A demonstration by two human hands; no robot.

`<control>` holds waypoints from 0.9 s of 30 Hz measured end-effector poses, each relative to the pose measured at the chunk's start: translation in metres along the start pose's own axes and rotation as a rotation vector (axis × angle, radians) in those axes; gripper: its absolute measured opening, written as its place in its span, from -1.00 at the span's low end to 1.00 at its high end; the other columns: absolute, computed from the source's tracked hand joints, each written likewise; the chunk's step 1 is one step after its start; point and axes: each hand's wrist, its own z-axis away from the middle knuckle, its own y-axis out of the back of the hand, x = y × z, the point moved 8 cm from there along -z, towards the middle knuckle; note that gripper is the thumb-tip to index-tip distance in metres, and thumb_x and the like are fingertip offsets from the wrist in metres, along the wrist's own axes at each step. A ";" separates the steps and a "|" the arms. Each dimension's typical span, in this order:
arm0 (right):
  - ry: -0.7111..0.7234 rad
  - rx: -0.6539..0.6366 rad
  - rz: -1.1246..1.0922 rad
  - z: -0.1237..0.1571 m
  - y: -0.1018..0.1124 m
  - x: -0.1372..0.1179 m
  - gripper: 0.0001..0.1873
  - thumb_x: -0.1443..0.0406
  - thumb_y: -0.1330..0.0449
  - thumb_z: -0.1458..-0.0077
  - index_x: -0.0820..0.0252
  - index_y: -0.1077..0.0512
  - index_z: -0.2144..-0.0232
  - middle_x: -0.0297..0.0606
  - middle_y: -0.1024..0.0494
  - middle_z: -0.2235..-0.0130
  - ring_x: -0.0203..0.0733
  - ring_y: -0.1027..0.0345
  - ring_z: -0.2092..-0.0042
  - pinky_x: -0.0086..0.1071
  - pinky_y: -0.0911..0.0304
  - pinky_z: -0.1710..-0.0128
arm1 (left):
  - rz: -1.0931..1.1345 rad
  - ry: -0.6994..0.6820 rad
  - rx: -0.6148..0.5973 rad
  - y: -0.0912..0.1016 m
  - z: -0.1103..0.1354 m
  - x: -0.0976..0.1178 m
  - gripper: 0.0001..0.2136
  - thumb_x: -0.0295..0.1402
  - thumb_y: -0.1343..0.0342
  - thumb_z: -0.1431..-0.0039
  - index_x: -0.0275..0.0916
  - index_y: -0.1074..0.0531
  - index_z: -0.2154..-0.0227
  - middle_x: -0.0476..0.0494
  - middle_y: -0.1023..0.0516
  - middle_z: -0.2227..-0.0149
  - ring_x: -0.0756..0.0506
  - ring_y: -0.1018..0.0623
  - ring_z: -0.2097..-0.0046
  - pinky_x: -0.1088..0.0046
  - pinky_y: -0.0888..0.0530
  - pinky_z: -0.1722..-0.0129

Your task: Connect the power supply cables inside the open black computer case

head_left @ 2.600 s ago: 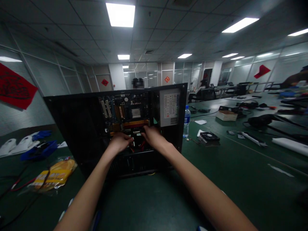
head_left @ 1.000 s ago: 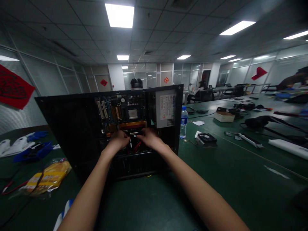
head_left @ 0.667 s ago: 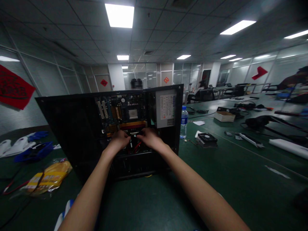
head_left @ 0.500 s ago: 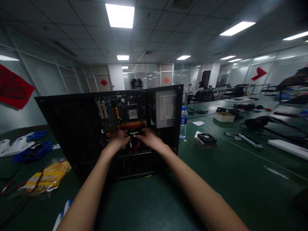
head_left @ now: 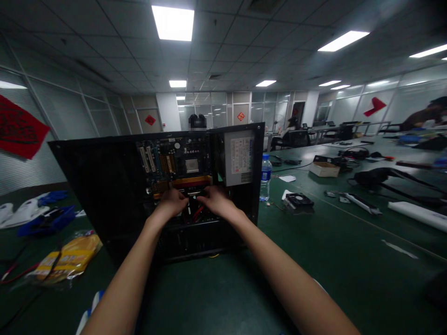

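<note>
An open black computer case [head_left: 91, 190] stands on the green table [head_left: 206, 298], its inside facing me. Within it are a motherboard [head_left: 195, 146], a row of yellow and red memory slots [head_left: 197, 180] and a silver power supply [head_left: 240, 158] at upper right. Just below the slots, my left hand [head_left: 172, 203] is closed in a pinch at the board's edge. Opposite it, my right hand [head_left: 217, 201] pinches too, a short gap away. What the fingertips hold is too dark and small to name. Red cables [head_left: 198, 214] run beneath the right fingers.
A water bottle [head_left: 266, 177] stands right beside the case. Further right lie a cooling fan [head_left: 298, 201], a small box [head_left: 324, 168] and a white bar [head_left: 419, 214]. On the left are a blue tray [head_left: 45, 221], gloves [head_left: 26, 211] and a yellow bagged item [head_left: 68, 256].
Both hands keep nearly the same pinched position at the board. The view has shifted very slightly, and the person at far right has moved a little.
</note>
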 end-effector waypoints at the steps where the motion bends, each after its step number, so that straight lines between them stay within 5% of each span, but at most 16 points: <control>1: 0.001 -0.002 0.006 0.000 0.000 0.000 -0.78 0.23 -0.23 -0.17 0.32 -0.55 0.30 -0.17 -0.59 0.35 -0.25 -0.39 0.35 -0.44 -0.07 0.43 | 0.003 0.000 -0.001 0.000 0.000 0.000 -0.71 -0.30 -0.05 -0.16 -0.33 -0.60 0.49 -0.22 -0.60 0.50 -0.09 -0.55 0.43 0.49 -0.27 0.46; 16: 0.016 0.008 0.016 0.000 -0.001 0.001 -0.77 0.21 -0.22 -0.16 0.30 -0.54 0.32 -0.19 -0.57 0.38 -0.24 -0.37 0.39 -0.43 -0.05 0.46 | -0.002 0.019 0.013 -0.001 0.001 0.002 -0.75 -0.31 -0.07 -0.16 -0.32 -0.59 0.47 -0.27 -0.65 0.40 -0.11 -0.59 0.35 0.50 -0.25 0.48; 27: 0.040 0.011 0.008 -0.002 -0.002 0.001 -0.78 0.22 -0.23 -0.16 0.29 -0.54 0.32 -0.17 -0.59 0.35 -0.22 -0.41 0.34 -0.43 -0.10 0.42 | -0.011 0.015 0.025 0.000 0.005 0.006 -0.72 -0.31 -0.04 -0.14 -0.32 -0.59 0.51 -0.22 -0.61 0.50 -0.11 -0.55 0.41 0.48 -0.24 0.48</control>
